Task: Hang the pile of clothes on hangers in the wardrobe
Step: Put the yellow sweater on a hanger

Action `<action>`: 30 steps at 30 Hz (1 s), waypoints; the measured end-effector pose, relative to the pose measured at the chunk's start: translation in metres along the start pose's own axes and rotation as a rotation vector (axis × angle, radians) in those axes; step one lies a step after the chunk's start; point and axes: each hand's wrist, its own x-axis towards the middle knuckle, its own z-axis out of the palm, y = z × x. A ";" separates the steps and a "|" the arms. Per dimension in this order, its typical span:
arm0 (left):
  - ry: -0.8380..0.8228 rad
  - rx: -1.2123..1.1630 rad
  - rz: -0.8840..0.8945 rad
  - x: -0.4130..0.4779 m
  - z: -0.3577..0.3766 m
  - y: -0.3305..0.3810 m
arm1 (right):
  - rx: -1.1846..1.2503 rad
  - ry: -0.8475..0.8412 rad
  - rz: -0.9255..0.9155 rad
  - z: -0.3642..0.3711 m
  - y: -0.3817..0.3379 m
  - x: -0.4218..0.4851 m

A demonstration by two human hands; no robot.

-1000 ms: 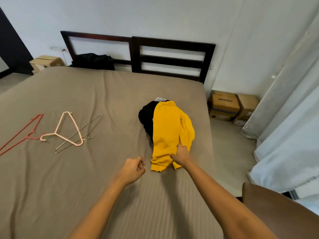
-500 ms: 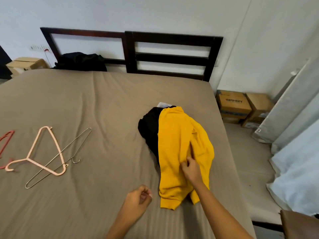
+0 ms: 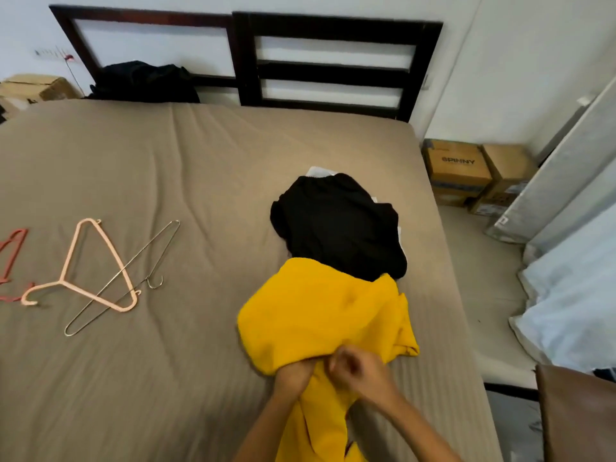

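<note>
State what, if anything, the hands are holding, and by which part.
The left hand and right hand both grip the yellow garment by bunched fabric at its near side; whether that is hem or collar cannot be told.

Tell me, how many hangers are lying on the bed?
3. A pink hanger lies left of centre, a wire hanger crosses it, and a red hanger is cut off by the picture's left edge. More may lie out of view.
</note>
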 end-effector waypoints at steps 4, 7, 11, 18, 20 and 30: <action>-0.034 0.003 0.074 -0.032 0.011 0.007 | -0.096 0.000 0.085 -0.009 -0.049 0.027; -0.019 -0.057 0.260 -0.052 0.010 0.004 | -0.280 -0.222 0.148 0.005 -0.072 0.031; -0.003 -0.240 0.498 -0.088 -0.021 0.000 | -0.067 0.136 0.116 -0.013 -0.072 0.028; 0.179 -0.108 0.461 -0.059 -0.118 -0.003 | 0.815 -0.118 0.242 -0.065 -0.128 -0.020; -0.007 -0.032 0.563 -0.062 -0.121 0.017 | 0.857 -0.122 0.238 -0.071 -0.146 -0.024; 0.320 -0.340 0.407 -0.151 -0.171 0.128 | 0.122 -0.028 -0.146 -0.045 -0.151 -0.086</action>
